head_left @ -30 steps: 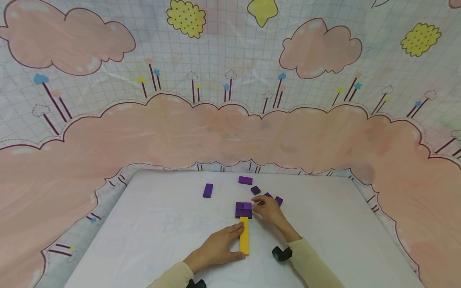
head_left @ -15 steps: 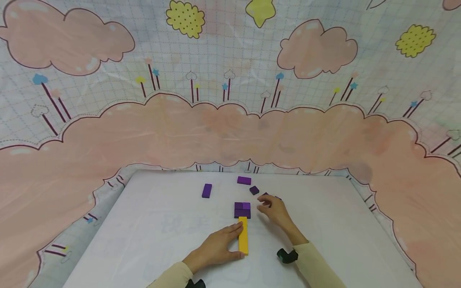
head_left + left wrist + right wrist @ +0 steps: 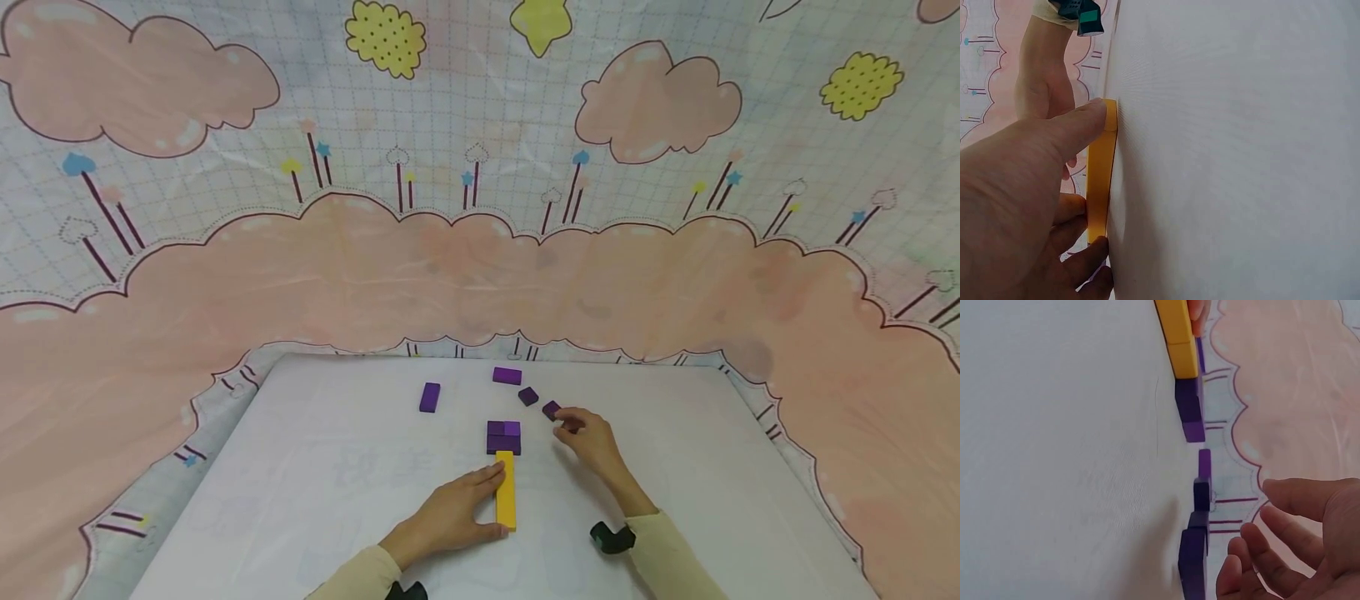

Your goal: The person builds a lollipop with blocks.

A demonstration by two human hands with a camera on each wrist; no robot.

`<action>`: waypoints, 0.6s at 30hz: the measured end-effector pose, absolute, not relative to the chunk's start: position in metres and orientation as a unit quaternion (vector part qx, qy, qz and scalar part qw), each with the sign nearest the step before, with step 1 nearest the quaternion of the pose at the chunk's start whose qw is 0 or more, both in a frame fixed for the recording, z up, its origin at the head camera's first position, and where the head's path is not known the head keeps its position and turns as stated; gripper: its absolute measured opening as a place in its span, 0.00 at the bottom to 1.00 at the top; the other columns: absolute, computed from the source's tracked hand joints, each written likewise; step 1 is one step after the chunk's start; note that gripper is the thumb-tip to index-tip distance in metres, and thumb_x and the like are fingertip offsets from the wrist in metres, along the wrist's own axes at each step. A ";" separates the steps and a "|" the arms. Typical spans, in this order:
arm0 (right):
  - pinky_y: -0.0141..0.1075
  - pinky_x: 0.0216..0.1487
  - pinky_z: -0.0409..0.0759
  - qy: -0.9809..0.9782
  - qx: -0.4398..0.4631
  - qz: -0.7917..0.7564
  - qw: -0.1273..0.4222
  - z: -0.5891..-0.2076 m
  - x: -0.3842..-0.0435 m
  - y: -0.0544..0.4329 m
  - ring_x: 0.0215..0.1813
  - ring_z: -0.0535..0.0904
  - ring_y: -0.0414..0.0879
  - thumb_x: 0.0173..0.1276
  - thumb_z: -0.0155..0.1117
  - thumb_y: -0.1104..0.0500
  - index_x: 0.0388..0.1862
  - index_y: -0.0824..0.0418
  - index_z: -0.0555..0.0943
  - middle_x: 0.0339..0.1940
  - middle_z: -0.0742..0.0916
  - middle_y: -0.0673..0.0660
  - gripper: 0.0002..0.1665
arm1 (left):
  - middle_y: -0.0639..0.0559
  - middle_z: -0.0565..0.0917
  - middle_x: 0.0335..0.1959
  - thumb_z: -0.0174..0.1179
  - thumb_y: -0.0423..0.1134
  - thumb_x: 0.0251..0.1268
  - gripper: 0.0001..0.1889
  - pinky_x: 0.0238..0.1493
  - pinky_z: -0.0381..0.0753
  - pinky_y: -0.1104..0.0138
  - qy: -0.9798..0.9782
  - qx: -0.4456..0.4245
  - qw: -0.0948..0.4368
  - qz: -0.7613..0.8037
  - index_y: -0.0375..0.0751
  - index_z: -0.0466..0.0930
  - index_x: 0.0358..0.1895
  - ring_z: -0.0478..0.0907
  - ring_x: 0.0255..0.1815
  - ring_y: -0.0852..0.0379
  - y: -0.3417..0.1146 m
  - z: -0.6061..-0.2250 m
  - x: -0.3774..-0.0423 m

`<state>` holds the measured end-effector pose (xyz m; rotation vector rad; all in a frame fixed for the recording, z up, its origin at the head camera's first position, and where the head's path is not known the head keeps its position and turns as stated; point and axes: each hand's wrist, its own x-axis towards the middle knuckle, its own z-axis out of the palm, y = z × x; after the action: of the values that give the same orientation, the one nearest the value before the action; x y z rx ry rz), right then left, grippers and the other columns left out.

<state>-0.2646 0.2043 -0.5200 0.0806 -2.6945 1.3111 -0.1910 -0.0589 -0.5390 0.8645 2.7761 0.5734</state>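
Note:
My left hand [image 3: 453,512] holds a narrow row of yellow blocks [image 3: 506,496], thumb at its near end and fingertips along its left side toward the far end. A seam shows in the yellow row in the right wrist view. At its far end sits a square group of purple blocks [image 3: 503,437]. My right hand [image 3: 592,437] hovers by a small purple block [image 3: 551,409], fingers loosely bent. In the right wrist view, the right hand's thumb [image 3: 1297,494] and fingers are apart with nothing between them; several purple blocks [image 3: 1193,559] stand beside it.
Another small purple block [image 3: 528,396] lies behind the group. Two longer purple blocks lie farther off, one at the back [image 3: 507,376] and one to the left [image 3: 430,397]. The white table [image 3: 337,467] ends at a cloud-patterned cloth [image 3: 450,283].
My right hand has moved away from the purple group to the right, over the loose purple blocks. The left hand stays on the yellow row.

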 end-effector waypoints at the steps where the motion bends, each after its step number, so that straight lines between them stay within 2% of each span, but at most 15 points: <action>1: 0.33 0.42 0.77 -0.896 0.024 0.438 0.075 -0.520 -0.264 0.206 0.42 0.82 0.47 0.59 0.72 0.63 0.48 0.61 0.86 0.38 0.89 0.58 0.16 | 0.61 0.61 0.77 0.59 0.69 0.58 0.44 0.72 0.70 0.55 0.933 0.291 0.088 0.192 0.52 0.63 0.74 0.64 0.75 0.55 -0.059 -0.539 -0.191; 4: 0.34 0.43 0.76 -0.893 0.017 0.443 0.083 -0.520 -0.264 0.212 0.43 0.84 0.50 0.58 0.73 0.63 0.47 0.62 0.86 0.38 0.90 0.60 0.17 | 0.60 0.62 0.77 0.60 0.69 0.58 0.44 0.71 0.71 0.54 0.934 0.290 0.083 0.189 0.52 0.63 0.74 0.65 0.75 0.54 -0.059 -0.538 -0.190; 8: 0.35 0.45 0.78 -0.893 0.009 0.443 0.080 -0.522 -0.264 0.218 0.48 0.84 0.54 0.59 0.72 0.62 0.49 0.62 0.85 0.43 0.89 0.61 0.17 | 0.60 0.62 0.77 0.60 0.69 0.58 0.44 0.71 0.71 0.53 0.935 0.289 0.078 0.187 0.52 0.63 0.74 0.65 0.75 0.54 -0.059 -0.536 -0.189; 15: 0.33 0.40 0.78 -0.891 -0.017 0.448 0.069 -0.525 -0.264 0.228 0.48 0.83 0.54 0.60 0.71 0.60 0.51 0.60 0.85 0.45 0.88 0.62 0.19 | 0.59 0.62 0.77 0.60 0.68 0.58 0.44 0.71 0.71 0.53 0.933 0.294 0.076 0.192 0.50 0.63 0.74 0.65 0.75 0.52 -0.060 -0.533 -0.188; 18: 0.35 0.41 0.79 -0.890 -0.033 0.450 0.062 -0.525 -0.265 0.230 0.51 0.81 0.55 0.60 0.71 0.58 0.53 0.59 0.84 0.49 0.87 0.63 0.20 | 0.59 0.62 0.77 0.60 0.68 0.58 0.44 0.71 0.71 0.53 0.933 0.293 0.079 0.193 0.51 0.63 0.75 0.65 0.75 0.53 -0.060 -0.531 -0.188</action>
<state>-0.2647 0.2300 -0.5250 -0.0985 -2.6922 1.3613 -0.1882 -0.0599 -0.5314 0.8761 2.7921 0.5774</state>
